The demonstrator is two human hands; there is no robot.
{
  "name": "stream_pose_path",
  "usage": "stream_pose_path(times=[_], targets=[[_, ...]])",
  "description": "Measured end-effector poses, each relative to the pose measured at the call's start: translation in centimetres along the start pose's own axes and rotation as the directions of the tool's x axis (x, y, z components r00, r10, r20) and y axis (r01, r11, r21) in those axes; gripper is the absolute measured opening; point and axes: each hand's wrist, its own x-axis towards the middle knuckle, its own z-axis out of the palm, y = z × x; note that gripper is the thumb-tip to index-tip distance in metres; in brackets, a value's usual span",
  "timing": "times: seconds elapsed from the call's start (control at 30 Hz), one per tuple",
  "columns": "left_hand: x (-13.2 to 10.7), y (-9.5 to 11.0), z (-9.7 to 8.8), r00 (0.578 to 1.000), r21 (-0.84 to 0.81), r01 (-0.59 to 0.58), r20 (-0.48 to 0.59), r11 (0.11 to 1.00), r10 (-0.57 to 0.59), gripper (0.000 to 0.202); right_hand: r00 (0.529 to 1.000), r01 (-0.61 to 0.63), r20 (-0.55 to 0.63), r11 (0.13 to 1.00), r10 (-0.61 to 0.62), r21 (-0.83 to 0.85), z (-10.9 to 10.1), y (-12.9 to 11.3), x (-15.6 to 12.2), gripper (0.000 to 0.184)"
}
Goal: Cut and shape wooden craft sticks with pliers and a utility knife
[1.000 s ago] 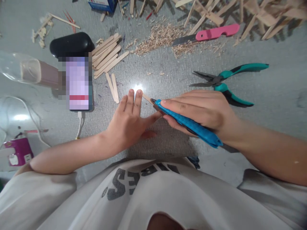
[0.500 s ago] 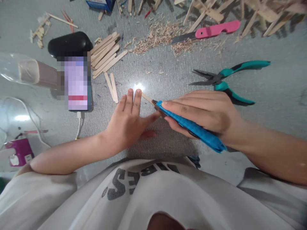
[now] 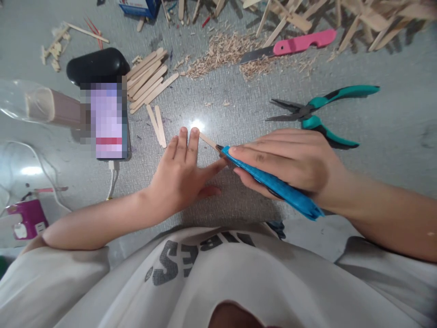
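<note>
Head view: left hand (image 3: 179, 175) flat, fingers spread, pinning popsicle stick (image 3: 208, 140) to table centre. Right hand (image 3: 290, 159) grips blue utility knife (image 3: 269, 182), blade tip on stick. Teal pliers (image 3: 317, 114) at 2 o'clock.

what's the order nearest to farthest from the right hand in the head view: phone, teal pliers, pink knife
1. teal pliers, just beyond the right hand
2. pink knife, farther back, near the top edge
3. phone, far across on the left
</note>
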Motion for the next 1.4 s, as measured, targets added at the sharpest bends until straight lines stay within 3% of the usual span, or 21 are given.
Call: stream_pose_path(times=[0.1, 0.23, 0.37, 0.5, 0.67, 0.9, 1.13, 1.4], targets=[[-0.1, 0.0, 0.0, 1.000, 0.027, -0.016, -0.009, 1.000, 0.016, 0.120, 0.978, 0.146, -0.142, 0.988, -0.153, -0.059, -0.3, 0.1, 0.0, 0.023], [-0.1, 0.2, 0.2, 1.000, 0.004, 0.000, -0.023, 1.000, 0.000, 0.130, 0.960, 0.118, -0.239, 0.986, -0.144, -0.119, -0.8, 0.2, 0.1, 0.028], [-0.2, 0.3, 0.5, 0.999, -0.024, 0.015, -0.028, 1.000, -0.016, 0.118, 0.979, 0.136, -0.129, 0.980, -0.155, -0.149, 0.2, 0.4, 0.2, 0.019], [-0.6, 0.2, 0.9, 0.999, -0.030, 0.008, -0.039, 1.000, -0.009, 0.105, 0.940, 0.244, -0.198, 0.952, -0.279, -0.185, 1.6, 0.6, 0.0, 0.020], [-0.9, -0.1, 1.4, 0.997, -0.003, -0.036, -0.063, 0.999, 0.036, 0.109, 0.936, 0.299, -0.126, 0.930, -0.330, -0.212, 2.0, 1.0, -0.4, 0.026], [-0.9, 0.2, 1.5, 0.997, 0.001, -0.031, -0.076, 1.000, 0.031, 0.112, 0.956, 0.219, -0.165, 0.966, -0.241, -0.140, 3.3, 1.4, -1.7, 0.038], [-0.9, 0.2, 1.2, 0.998, -0.018, -0.037, -0.048, 0.999, 0.036, 0.110, 0.955, 0.223, -0.174, 0.969, -0.239, -0.105, 3.6, 1.3, -1.7, 0.040], [-0.8, 0.2, 1.1, 0.997, 0.013, -0.050, -0.064, 0.999, 0.051, 0.110, 0.945, 0.222, -0.183, 0.942, -0.272, -0.254, 3.0, 0.4, -0.7, 0.028]])
